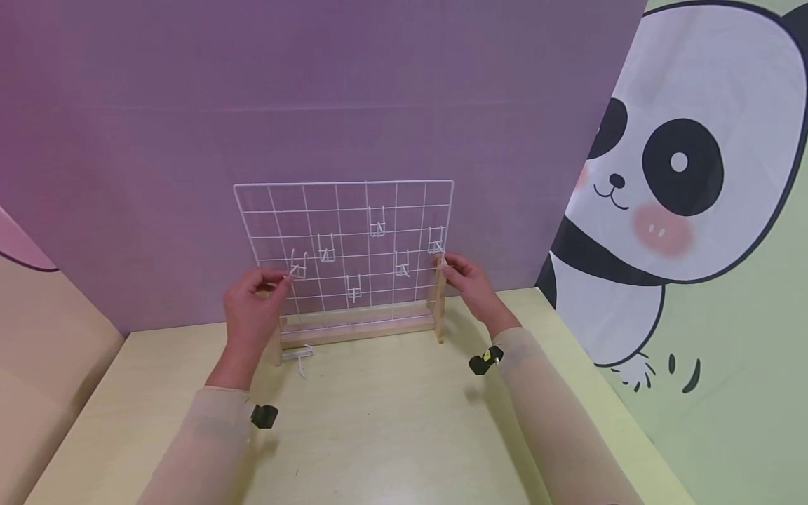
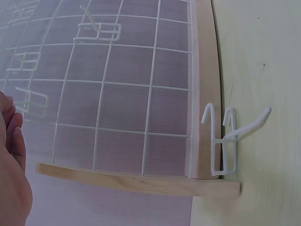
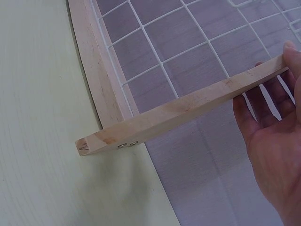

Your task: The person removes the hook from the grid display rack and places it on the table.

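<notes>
Pale yellow surface (image 1: pixel 391 421), purple wall (image 1: pixel 315 91) behind; left hand (image 1: pixel 249 308) pinches hook (image 1: pixel 297 265), right hand (image 1: pixel 470 284) grasps wooden upright (image 1: pixel 440 294) of wire grid (image 1: pixel 344 245), frame centre.

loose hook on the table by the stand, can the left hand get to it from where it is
Probably yes: the loose hook lies in the open on the table just below the left hand, beside the wooden stand, with nothing covering it.

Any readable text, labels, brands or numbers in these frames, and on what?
None can be read. The white wire grid, its wooden stand, the loose hook on the table and the panda wall picture bear no words or numbers.
</notes>
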Available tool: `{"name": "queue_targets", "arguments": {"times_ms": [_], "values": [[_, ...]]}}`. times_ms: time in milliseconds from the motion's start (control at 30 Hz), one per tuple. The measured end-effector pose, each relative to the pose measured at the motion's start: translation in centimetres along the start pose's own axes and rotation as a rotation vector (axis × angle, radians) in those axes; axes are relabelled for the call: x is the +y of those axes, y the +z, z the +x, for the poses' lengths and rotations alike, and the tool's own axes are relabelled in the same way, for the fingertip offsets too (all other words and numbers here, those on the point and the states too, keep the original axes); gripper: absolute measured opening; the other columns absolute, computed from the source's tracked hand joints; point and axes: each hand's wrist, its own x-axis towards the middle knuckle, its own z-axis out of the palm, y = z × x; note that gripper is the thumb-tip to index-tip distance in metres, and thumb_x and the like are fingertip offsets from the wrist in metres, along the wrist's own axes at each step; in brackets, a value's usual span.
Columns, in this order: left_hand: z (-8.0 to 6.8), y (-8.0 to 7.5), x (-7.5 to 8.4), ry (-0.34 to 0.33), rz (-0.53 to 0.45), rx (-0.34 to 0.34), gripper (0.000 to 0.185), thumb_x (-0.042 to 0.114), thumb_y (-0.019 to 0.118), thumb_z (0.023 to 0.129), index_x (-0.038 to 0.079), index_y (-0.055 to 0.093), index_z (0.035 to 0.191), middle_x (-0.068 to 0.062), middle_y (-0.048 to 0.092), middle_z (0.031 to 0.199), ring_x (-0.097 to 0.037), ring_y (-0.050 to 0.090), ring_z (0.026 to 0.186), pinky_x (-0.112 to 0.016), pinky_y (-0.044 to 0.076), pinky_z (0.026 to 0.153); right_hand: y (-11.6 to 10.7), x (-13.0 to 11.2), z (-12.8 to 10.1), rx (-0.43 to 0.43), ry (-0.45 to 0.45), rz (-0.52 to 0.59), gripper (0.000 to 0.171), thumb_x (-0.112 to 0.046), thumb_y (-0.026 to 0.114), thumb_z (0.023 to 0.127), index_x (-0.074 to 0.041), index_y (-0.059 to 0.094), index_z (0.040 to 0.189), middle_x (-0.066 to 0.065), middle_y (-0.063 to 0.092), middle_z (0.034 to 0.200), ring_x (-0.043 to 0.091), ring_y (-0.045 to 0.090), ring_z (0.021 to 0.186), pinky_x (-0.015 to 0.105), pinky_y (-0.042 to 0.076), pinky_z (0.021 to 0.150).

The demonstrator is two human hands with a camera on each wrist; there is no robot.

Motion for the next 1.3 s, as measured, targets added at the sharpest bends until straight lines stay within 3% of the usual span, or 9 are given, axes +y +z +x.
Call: {"name": "queue_targets", "arguments": {"times_ms": [433, 733, 967, 1167, 1300], "values": [[0.2, -0.8, 0.7, 0.036, 0.016, 0.008, 0.007, -0.007, 0.084, 0.093, -0.001, 0.082, 0.096, -0.016, 0.078, 0.092, 0.001, 0.062, 0.080, -0.012, 0.048, 0.072, -0.1, -0.1, 0.1, -0.015, -0.005, -0.001, 0.039, -0.017, 0.060, 0.116, 0.001, 0.062, 0.151, 0.022, 0.064, 0.152, 0.025, 0.058, 0.141, 0.050, 0.042, 0.126], [-0.2, -1.3, 0.5, 0.086, 0.065, -0.056, 0.008, -0.008, 0.082, 0.093, -0.001, 0.082, 0.098, -0.014, 0.077, 0.093, 0.003, 0.061, 0.082, -0.011, 0.048, 0.070, 0.1, -0.2, -0.1, -0.008, 0.001, 0.012, 0.041, -0.013, 0.059, 0.116, 0.006, 0.060, 0.152, 0.024, 0.064, 0.151, 0.020, 0.061, 0.136, 0.047, 0.044, 0.124], [-0.5, -1.4, 0.6, 0.151, 0.106, -0.108, 0.011, -0.010, 0.083, 0.091, -0.001, 0.080, 0.098, -0.015, 0.078, 0.094, 0.004, 0.059, 0.083, -0.010, 0.048, 0.070, 0.0, -0.2, 0.0, -0.015, 0.008, 0.022, 0.041, -0.017, 0.061, 0.116, 0.002, 0.062, 0.152, 0.024, 0.063, 0.152, 0.030, 0.057, 0.144, 0.049, 0.042, 0.126], [-0.8, -1.4, 0.4, 0.221, 0.113, -0.155, 0.015, -0.014, 0.082, 0.090, -0.002, 0.079, 0.098, -0.018, 0.078, 0.095, -0.012, 0.067, 0.086, -0.013, 0.051, 0.075, 0.0, -0.1, 0.0, -0.014, 0.004, 0.029, 0.041, -0.016, 0.061, 0.115, 0.003, 0.061, 0.152, 0.025, 0.063, 0.153, 0.029, 0.057, 0.144, 0.048, 0.043, 0.125], [-1.1, -1.5, 0.2, 0.228, 0.131, -0.184, 0.018, -0.015, 0.081, 0.089, 0.000, 0.079, 0.100, -0.018, 0.078, 0.095, -0.023, 0.069, 0.086, -0.010, 0.049, 0.077, 0.0, 0.0, 0.1, -0.012, -0.002, 0.033, 0.041, -0.014, 0.061, 0.115, 0.004, 0.061, 0.152, 0.025, 0.062, 0.153, 0.027, 0.058, 0.143, 0.048, 0.042, 0.126]]}}
